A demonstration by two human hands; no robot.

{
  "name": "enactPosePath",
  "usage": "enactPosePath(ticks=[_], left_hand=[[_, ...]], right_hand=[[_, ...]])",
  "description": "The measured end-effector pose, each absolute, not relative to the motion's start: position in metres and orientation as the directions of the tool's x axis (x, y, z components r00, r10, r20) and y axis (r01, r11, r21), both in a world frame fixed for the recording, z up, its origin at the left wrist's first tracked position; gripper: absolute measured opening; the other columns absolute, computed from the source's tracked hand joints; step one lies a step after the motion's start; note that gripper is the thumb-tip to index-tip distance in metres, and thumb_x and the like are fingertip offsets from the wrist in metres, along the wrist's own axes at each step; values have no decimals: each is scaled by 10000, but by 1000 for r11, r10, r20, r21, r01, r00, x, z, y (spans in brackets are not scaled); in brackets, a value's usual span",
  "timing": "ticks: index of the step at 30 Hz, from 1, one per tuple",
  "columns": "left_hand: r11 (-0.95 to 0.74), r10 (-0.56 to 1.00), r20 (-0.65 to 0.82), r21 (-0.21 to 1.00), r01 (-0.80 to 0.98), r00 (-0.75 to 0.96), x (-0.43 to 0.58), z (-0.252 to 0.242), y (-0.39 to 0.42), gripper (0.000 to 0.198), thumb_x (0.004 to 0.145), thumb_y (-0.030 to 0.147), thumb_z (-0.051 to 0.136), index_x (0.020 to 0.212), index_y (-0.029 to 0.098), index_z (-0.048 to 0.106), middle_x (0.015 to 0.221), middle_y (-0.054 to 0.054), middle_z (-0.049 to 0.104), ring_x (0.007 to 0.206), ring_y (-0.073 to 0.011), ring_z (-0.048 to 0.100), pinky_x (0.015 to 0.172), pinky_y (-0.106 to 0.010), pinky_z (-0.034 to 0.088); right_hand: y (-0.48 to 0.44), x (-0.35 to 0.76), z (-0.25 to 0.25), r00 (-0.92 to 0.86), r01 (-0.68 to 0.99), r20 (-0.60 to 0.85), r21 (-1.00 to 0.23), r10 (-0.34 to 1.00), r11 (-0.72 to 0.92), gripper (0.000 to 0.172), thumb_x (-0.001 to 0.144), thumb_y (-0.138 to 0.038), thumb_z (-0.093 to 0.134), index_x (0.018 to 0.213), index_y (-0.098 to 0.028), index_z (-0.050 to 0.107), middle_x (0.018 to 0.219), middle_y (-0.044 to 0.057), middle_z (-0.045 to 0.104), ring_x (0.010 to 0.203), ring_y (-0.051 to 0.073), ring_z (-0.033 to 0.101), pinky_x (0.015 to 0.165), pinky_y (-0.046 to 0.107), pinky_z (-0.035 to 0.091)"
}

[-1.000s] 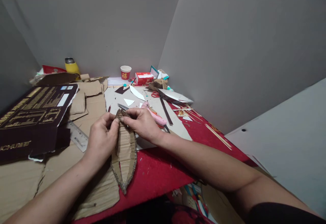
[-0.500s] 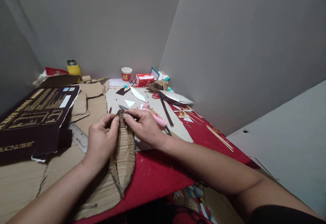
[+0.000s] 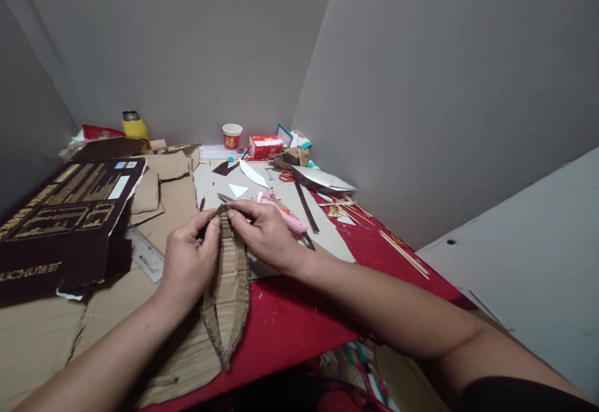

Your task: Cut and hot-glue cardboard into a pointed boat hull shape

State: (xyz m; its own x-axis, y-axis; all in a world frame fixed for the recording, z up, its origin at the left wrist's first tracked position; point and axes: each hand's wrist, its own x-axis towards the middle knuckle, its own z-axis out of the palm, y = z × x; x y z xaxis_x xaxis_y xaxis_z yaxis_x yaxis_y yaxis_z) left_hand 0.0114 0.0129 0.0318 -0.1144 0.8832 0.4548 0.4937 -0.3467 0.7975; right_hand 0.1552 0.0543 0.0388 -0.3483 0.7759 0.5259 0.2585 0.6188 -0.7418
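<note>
A long, boat-shaped cardboard piece (image 3: 230, 293) with raised, ragged side strips lies lengthwise before me, its pointed near end over the red cloth. My left hand (image 3: 189, 256) pinches its far tip from the left, thumb on the inner face. From the right, my right hand (image 3: 264, 231) pinches the same tip between thumb and fingers. The two thumbs are a small gap apart. Just beyond the fingers, grey metal scissor-like tips (image 3: 224, 197) show. A pink glue gun (image 3: 294, 221) lies partly hidden behind my right hand.
Dark printed cardboard (image 3: 60, 225) and a clear ruler (image 3: 146, 255) lie left. Behind are a yellow bottle (image 3: 135, 130), a paper cup (image 3: 232, 137) and a red box (image 3: 266, 146). Thin sticks (image 3: 403, 255) lie right on the red cloth (image 3: 290, 318).
The near tip of the cardboard piece has shifted very slightly down and right. My left hand has moved slightly right; both hands keep their hold on the far tip.
</note>
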Motion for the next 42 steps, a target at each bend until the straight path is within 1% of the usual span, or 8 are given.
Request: enactPosePath(ticks=[4, 9, 15, 20, 30, 34, 38, 42], left_hand=[[-338, 891, 441, 805, 488, -110, 10, 32, 14, 301, 885, 295, 549, 1082, 142, 718, 1060, -89, 757, 947, -227, 702, 873, -319, 516], [-343, 898, 427, 828, 444, -103, 9, 33, 15, 284, 885, 306, 544, 1059, 179, 730, 1062, -54, 759, 977, -228, 700, 897, -324, 519], [-358, 885, 450, 820, 446, -118, 8, 32, 15, 309, 879, 335, 545, 1065, 168, 727, 1050, -60, 761, 964, -240, 702, 884, -340, 527], [-391, 877, 472, 812, 433, -93, 8, 26, 16, 332, 895, 321, 516, 1097, 149, 715, 1072, -70, 754, 977, -234, 692, 886, -326, 519], [-392, 883, 465, 808, 441, -67, 7, 22, 20, 325, 905, 291, 496, 1101, 164, 722, 1044, -57, 762, 971, -235, 693, 867, -320, 521], [-386, 886, 459, 811, 440, -69, 6, 23, 21, 346, 901, 313, 504, 1107, 134, 717, 1058, -82, 756, 989, -251, 688, 878, -333, 515], [-386, 886, 459, 804, 452, -59, 5, 23, 21, 361, 902, 334, 507, 1132, 138, 705, 1064, -81, 754, 966, -246, 691, 867, -330, 514], [-389, 885, 462, 797, 462, -53, 5, 21, 21, 358, 893, 343, 514, 1100, 136, 720, 1050, -83, 759, 948, -247, 697, 856, -327, 515]], right_hand=[[56, 154, 37, -322, 258, 561, -723, 763, 641, 218, 888, -127, 509, 916, -172, 721, 889, 45, 735, 857, 167, 666, 809, 290, 501], [57, 154, 36, -329, 247, 603, -688, 727, 682, 207, 884, -119, 542, 935, -142, 742, 865, 78, 689, 847, 181, 626, 802, 310, 490], [56, 154, 42, -313, 214, 545, -757, 778, 617, 191, 875, -133, 593, 923, -192, 767, 787, 30, 644, 802, 163, 599, 763, 291, 475], [56, 154, 45, -332, 200, 523, -774, 785, 601, 207, 858, -108, 589, 922, -180, 773, 816, 41, 693, 805, 167, 618, 772, 297, 474], [60, 152, 39, -334, 189, 512, -786, 791, 589, 208, 825, -91, 603, 886, -180, 781, 792, 46, 699, 800, 179, 632, 775, 309, 488], [62, 152, 39, -331, 193, 487, -804, 808, 563, 209, 825, -99, 608, 905, -180, 782, 836, 54, 731, 824, 183, 661, 797, 314, 507], [63, 153, 40, -317, 206, 470, -814, 824, 544, 223, 825, -110, 611, 961, -176, 774, 921, 69, 750, 889, 203, 681, 832, 337, 516], [63, 153, 39, -336, 207, 492, -794, 803, 572, 220, 820, -67, 605, 910, -167, 779, 859, 59, 740, 830, 181, 673, 790, 306, 518]])
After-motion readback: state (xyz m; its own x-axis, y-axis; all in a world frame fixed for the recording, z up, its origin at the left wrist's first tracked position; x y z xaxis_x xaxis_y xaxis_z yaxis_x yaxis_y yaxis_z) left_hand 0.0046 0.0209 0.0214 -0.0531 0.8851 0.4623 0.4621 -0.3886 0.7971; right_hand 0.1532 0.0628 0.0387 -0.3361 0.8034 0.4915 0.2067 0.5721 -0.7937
